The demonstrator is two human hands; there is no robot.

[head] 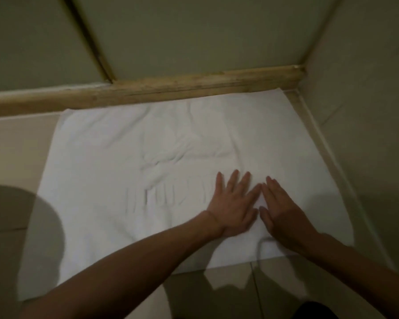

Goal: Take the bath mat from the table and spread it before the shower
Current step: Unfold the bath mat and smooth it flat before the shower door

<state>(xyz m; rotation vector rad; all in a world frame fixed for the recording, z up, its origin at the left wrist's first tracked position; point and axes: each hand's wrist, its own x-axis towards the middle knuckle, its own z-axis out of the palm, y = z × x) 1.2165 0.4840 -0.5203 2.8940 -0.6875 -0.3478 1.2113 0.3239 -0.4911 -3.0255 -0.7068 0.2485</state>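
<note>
A white bath mat [129, 157] lies unfolded on the tiled floor, its far edge against a wooden shower threshold [171, 86]. Creases run across its middle. My left hand [233, 203] rests flat on the mat, palm down, fingers spread. My right hand [283, 210] lies flat beside it, palm down, the fingertips of both hands almost touching. Neither hand holds anything. Both sit on the mat's near right part.
Shower glass panels [194, 31] rise behind the threshold, with a dark frame post [90, 40] at the left. A wall [366, 111] stands close on the right. A rounded dim shape [21, 226] overlaps the mat's left edge. Floor tiles [228, 293] show near me.
</note>
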